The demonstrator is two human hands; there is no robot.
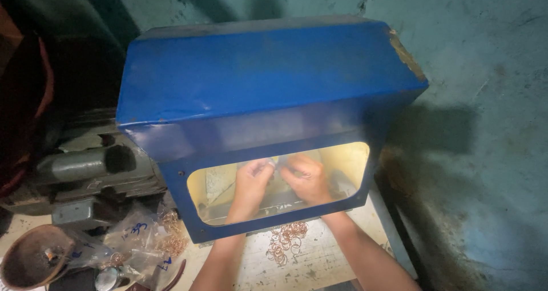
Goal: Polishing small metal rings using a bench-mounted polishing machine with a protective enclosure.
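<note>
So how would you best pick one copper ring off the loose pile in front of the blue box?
Pinch one ring at the pile's near edge from above, thumb and forefinger across its thin rim. The rings lie flat and overlapping on the table, so edge ones probably lift free most easily.

Single head-worn camera is looking down and forward from just above the person's forearms, sitting close to a blue hood (268,79) that is filling the middle of the frame. It is peering through the hood's clear window (279,179) at both hands inside, with the teal wall (485,68) running behind and to the right. No second view is sharing the scene.
</note>
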